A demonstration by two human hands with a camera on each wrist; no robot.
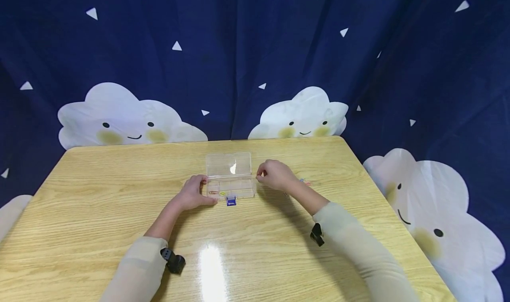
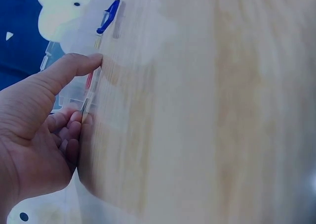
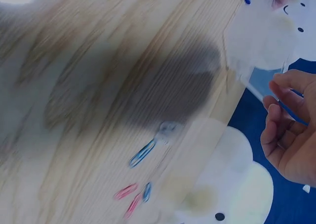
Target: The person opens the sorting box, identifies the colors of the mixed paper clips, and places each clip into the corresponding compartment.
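A clear plastic compartment box (image 1: 242, 188) lies on the table, its see-through lid (image 1: 219, 164) swung back. My left hand (image 1: 193, 194) grips the box's left end, thumb at the front corner and fingers round the side. Inside, a red paper clip (image 1: 213, 192) and a yellow paper clip (image 1: 222, 193) lie toward the front left. A blue latch (image 1: 231, 201) sticks out in front. Just off the right end, my right hand (image 1: 275, 174) has thumb and index finger drawn together; I cannot tell whether something thin is between them.
Right of the box, partly behind my right forearm, loose paper clips lie on the wooden table (image 1: 255, 249): a large blue clip (image 3: 142, 153), a small blue clip (image 3: 146, 192) and pink clips (image 3: 126, 191). A dark blue curtain (image 1: 223, 49) with clouds hangs behind the table.
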